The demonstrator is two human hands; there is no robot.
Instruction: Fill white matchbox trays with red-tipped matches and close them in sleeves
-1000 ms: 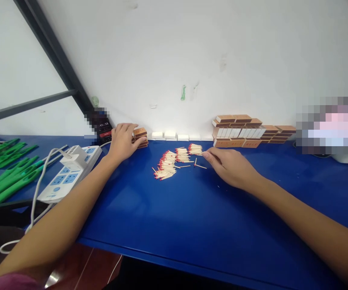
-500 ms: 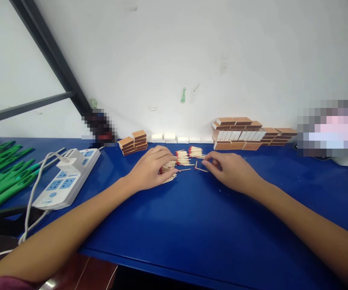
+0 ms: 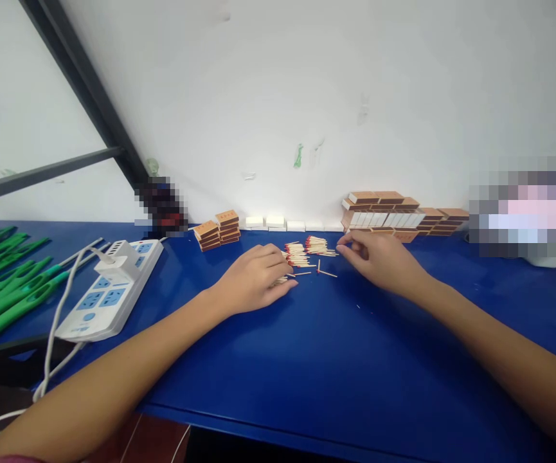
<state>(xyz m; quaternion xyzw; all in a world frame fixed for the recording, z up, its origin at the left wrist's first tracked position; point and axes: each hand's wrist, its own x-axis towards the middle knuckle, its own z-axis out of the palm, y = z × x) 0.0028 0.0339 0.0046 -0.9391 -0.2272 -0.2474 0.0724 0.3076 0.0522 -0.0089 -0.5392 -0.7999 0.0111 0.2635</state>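
Note:
Heaps of red-tipped matches lie on the blue table near the wall. My left hand is cupped over the leftmost heap, fingers curled down onto the matches, which it mostly hides. My right hand hovers just right of the heaps, thumb and fingertips pinched together close to the rightmost bundle; what they hold is too small to make out. Two loose matches lie between my hands.
Small stacks of brown matchboxes and white inner trays line the wall. A bigger brown and white box stack stands at the right. A white power strip with cable and green tools lie left.
My left hand left the small matchbox stack by the wall and came down over the left heap of matches. My right hand shifted slightly up and right, beside the rightmost bundle.

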